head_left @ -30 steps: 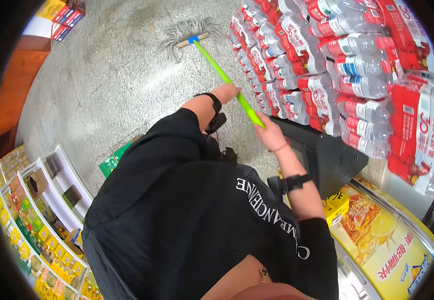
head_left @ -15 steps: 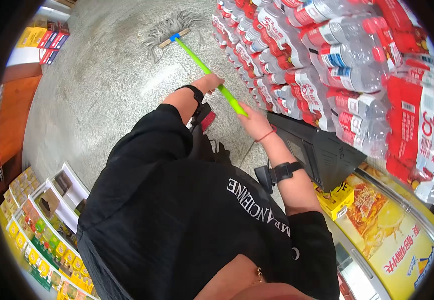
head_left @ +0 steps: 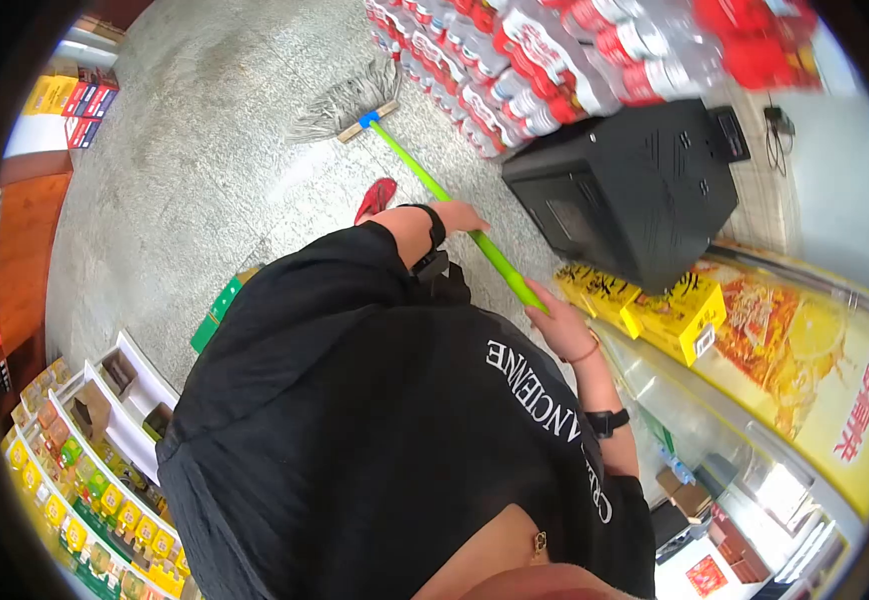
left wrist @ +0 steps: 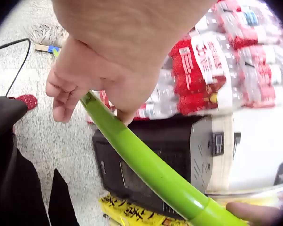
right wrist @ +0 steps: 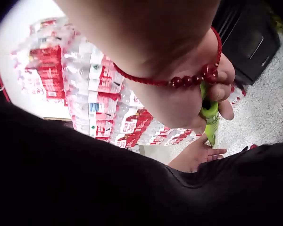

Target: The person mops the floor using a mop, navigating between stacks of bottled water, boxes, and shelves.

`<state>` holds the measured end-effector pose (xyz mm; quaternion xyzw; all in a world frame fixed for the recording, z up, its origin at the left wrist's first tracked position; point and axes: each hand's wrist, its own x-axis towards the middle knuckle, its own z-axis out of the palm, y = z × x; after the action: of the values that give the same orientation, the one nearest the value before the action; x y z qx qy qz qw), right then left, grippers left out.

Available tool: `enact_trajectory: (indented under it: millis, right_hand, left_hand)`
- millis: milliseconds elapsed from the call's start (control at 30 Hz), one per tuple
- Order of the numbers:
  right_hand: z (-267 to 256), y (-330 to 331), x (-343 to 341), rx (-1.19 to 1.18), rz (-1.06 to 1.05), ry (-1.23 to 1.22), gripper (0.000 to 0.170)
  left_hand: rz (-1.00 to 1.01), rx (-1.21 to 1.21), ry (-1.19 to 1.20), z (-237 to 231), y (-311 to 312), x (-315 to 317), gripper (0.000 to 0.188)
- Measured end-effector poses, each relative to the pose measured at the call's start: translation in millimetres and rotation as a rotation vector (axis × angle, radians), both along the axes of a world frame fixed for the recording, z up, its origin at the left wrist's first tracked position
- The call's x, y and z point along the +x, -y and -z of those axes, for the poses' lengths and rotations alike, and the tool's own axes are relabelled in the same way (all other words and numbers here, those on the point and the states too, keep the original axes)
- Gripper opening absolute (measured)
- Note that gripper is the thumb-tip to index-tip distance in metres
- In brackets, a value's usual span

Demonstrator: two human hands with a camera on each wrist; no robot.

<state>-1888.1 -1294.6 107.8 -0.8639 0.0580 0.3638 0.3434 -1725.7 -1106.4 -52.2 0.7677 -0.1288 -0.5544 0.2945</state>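
A mop with a grey string head (head_left: 350,105) rests on the floor, and its bright green handle (head_left: 415,170) slants back toward the body. Part way along the handle, my left hand (head_left: 463,217) holds it between thumb and fingers; the left wrist view shows this hand (left wrist: 99,75) from close by, fingers loosely bent on one side. My right hand (head_left: 563,328), with a red bracelet, grips the handle's upper end; in the right wrist view its fingers (right wrist: 221,89) curl round the green end, with the left hand (right wrist: 195,155) beyond.
Packs of bottled water (head_left: 545,60) are stacked beside the mop. A black machine (head_left: 635,190) and yellow boxes (head_left: 680,315) are at the right. Shelves of goods (head_left: 105,480) stand lower left, a green box (head_left: 217,315) nearby. A red shoe (head_left: 379,196) is on the floor.
The view has turned, bringing more of the black machine and yellow boxes into sight. The mop head has swung and lies at a different angle. Both hands still hold the handle; a red shoe now shows clearly.
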Motion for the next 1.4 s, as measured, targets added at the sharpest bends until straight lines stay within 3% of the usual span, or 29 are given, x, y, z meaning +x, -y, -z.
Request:
enact_trajectory:
  millis: [33,100,200,267,367,467,533,567,633,700,767,833,900,933,1033,1233,1400]
  right_hand:
    - [-5,14,-29,-0.002,0.022,-0.006,0.045]
    - [-26,34,-77,-0.024,0.06,-0.059,0.046]
    - [-57,61,-140,-0.056,0.08,-0.031,0.047]
    - [-79,73,-160,-0.063,0.066,0.052,0.047]
    - [-107,83,-170,-0.119,0.156,-0.153,0.047]
    - [-104,91,-170,-0.222,0.125,-0.105,0.043]
    - [-94,101,-161,-0.205,0.112,-0.04,0.043]
    - [-91,104,-154,-0.179,0.108,0.028,0.042]
    - [-83,100,-128,-0.205,0.12,-0.087,0.041]
    - [-63,94,-104,-0.186,0.04,0.009,0.041]
    - [-46,75,-69,-0.136,-0.012,0.086,0.041]
    - [-22,55,-31,-0.088,-0.048,0.14,0.042]
    - [-2,29,10,-0.095,-0.11,0.157,0.043]
    - [7,13,32,-0.1,-0.173,0.203,0.044]
    - [19,-38,97,-0.088,-0.243,0.122,0.048]
    - [37,-88,169,-0.009,-0.298,0.216,0.052]
    - [47,-75,165,-0.032,-0.346,0.204,0.053]
  left_hand:
    - [0.012,0.0,-0.003,-10,17,-21,0.066]
    - [0.343,0.146,-0.018,-38,47,-56,0.066]
    - [0.54,0.18,-0.097,-61,83,-98,0.069]
    - [0.592,0.179,-0.091,-80,99,-115,0.07]
    - [0.65,0.14,-0.05,-78,111,-132,0.07]
    - [0.579,0.068,-0.183,-55,118,-136,0.078]
    - [0.422,0.037,-0.253,-41,119,-135,0.076]
    - [0.417,0.031,-0.261,-34,119,-133,0.076]
    - [0.236,-0.003,-0.214,-18,114,-120,0.072]
    - [0.227,-0.013,-0.222,-8,99,-101,0.068]
    - [0.03,-0.141,0.074,-22,65,-80,0.052]
    - [-0.155,-0.121,0.134,-8,38,-54,0.055]
    - [-0.542,0.011,0.074,66,28,-26,0.066]
    - [-0.594,0.015,0.088,79,13,-6,0.07]
    - [-0.748,0.081,0.127,69,-23,42,0.078]
    - [-0.859,0.106,0.123,56,-66,104,0.076]
    - [-0.861,0.162,0.11,66,-66,102,0.054]
